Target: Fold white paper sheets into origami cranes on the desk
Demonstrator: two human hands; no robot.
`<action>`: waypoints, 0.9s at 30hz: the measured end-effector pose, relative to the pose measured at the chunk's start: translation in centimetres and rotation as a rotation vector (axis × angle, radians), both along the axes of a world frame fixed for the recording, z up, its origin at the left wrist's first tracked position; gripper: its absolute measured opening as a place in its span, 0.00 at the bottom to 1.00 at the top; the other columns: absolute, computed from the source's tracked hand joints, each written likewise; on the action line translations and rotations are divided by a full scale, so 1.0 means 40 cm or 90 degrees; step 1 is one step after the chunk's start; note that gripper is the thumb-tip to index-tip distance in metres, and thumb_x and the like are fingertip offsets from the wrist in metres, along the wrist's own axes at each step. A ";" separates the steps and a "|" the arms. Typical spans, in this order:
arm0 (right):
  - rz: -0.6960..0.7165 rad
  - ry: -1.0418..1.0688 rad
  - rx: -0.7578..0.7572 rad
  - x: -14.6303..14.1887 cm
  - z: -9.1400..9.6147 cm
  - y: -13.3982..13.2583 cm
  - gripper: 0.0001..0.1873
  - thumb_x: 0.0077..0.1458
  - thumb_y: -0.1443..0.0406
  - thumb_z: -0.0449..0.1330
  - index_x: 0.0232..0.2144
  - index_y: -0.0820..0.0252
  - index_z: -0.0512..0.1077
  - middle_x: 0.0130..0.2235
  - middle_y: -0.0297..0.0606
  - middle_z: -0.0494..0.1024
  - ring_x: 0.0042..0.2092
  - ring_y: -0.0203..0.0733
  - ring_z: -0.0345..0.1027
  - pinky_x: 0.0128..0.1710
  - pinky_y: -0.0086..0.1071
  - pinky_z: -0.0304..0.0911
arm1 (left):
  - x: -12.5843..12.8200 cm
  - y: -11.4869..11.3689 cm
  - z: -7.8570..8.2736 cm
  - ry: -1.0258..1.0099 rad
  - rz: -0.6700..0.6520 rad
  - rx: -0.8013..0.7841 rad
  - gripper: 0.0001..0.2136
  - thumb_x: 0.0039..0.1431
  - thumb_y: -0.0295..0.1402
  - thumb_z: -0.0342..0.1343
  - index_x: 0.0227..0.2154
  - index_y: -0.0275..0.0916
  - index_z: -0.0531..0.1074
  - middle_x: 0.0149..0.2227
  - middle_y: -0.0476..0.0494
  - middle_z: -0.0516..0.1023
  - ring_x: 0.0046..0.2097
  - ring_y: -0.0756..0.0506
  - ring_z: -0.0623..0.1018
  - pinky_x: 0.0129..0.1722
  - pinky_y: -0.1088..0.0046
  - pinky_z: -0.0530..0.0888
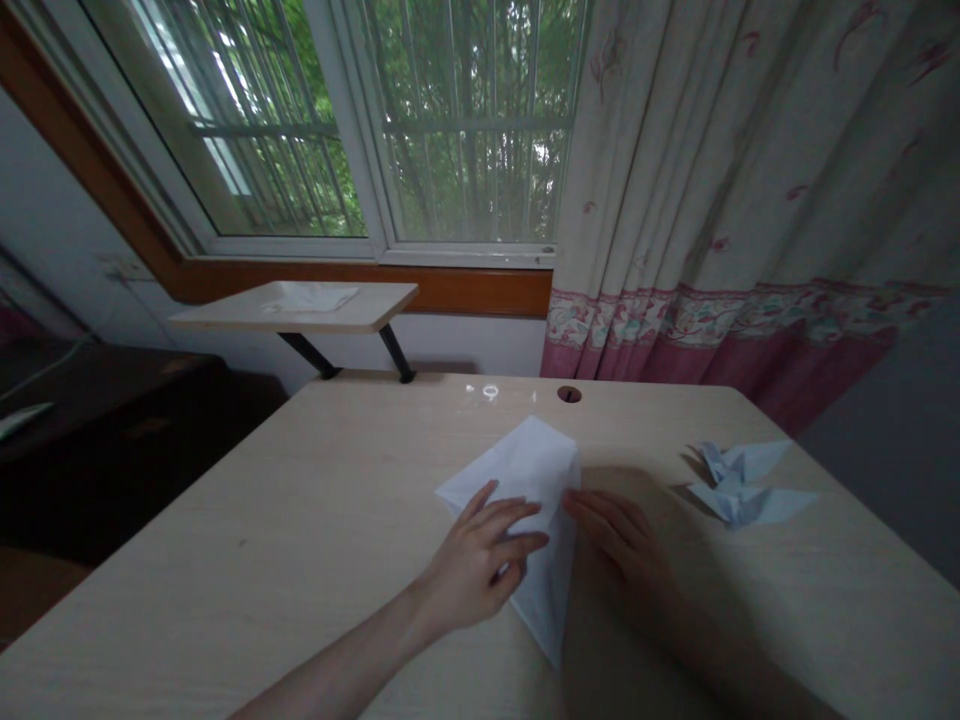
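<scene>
A folded sheet of white paper [536,455] lies on the desk in front of me, its corners pointing left, up and down toward me. My left hand [487,550] rests over its middle with the fingers apart, touching the paper. At the paper's right edge, my right hand [619,530] has its fingers closed together, the fingertips on the folded side; its thumb is hidden. Two folded paper birds [742,460] [754,503] lie to the right of my right hand, one behind the other.
The pale wooden desk [300,540] carries a small raised shelf [352,312] at the back left, with thin white sheets [311,297] on it. A round cable hole [569,395] is near the back edge. Behind are a barred window [465,130] and a flowered curtain [720,200].
</scene>
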State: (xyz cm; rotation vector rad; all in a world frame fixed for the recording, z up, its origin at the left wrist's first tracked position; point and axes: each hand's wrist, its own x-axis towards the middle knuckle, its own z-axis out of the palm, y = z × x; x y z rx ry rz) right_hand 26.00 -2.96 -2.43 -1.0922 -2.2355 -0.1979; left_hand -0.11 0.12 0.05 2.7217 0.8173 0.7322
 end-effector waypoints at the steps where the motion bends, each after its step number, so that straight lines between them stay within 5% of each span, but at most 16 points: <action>1: -0.009 -0.003 0.014 0.000 -0.002 0.001 0.31 0.62 0.75 0.47 0.65 0.51 0.57 0.56 0.40 0.74 0.58 0.44 0.64 0.55 0.44 0.64 | -0.001 0.001 0.001 -0.014 -0.007 0.012 0.20 0.59 0.23 0.48 0.50 0.48 0.74 0.58 0.46 0.72 0.59 0.43 0.72 0.64 0.47 0.57; 9: -0.123 -0.002 0.113 -0.015 0.002 0.000 0.25 0.62 0.74 0.49 0.56 0.47 0.69 0.58 0.38 0.71 0.63 0.48 0.56 0.60 0.51 0.53 | 0.007 -0.003 0.014 -0.083 -0.077 0.042 0.18 0.57 0.22 0.47 0.47 0.41 0.74 0.53 0.43 0.78 0.53 0.45 0.77 0.60 0.56 0.67; 15: -0.117 -0.025 0.011 -0.019 0.018 -0.003 0.23 0.60 0.74 0.49 0.52 0.49 0.71 0.52 0.36 0.77 0.58 0.48 0.63 0.62 0.55 0.41 | 0.018 -0.011 0.032 -0.047 -0.158 -0.036 0.15 0.60 0.27 0.50 0.48 0.38 0.74 0.49 0.41 0.80 0.53 0.44 0.76 0.57 0.63 0.71; 21: -0.158 0.043 -0.034 -0.019 0.037 0.001 0.15 0.64 0.68 0.49 0.45 0.51 0.74 0.46 0.38 0.80 0.51 0.47 0.68 0.60 0.52 0.46 | 0.016 -0.012 0.034 -0.009 -0.202 -0.061 0.27 0.57 0.49 0.58 0.54 0.36 0.69 0.54 0.39 0.76 0.55 0.40 0.75 0.60 0.61 0.67; 27: -0.152 0.044 -0.061 -0.017 0.036 0.005 0.15 0.65 0.67 0.48 0.42 0.51 0.74 0.42 0.36 0.80 0.48 0.47 0.70 0.59 0.51 0.46 | 0.016 -0.015 0.023 -0.004 -0.146 0.003 0.25 0.55 0.49 0.60 0.51 0.38 0.71 0.50 0.40 0.79 0.53 0.39 0.76 0.57 0.60 0.69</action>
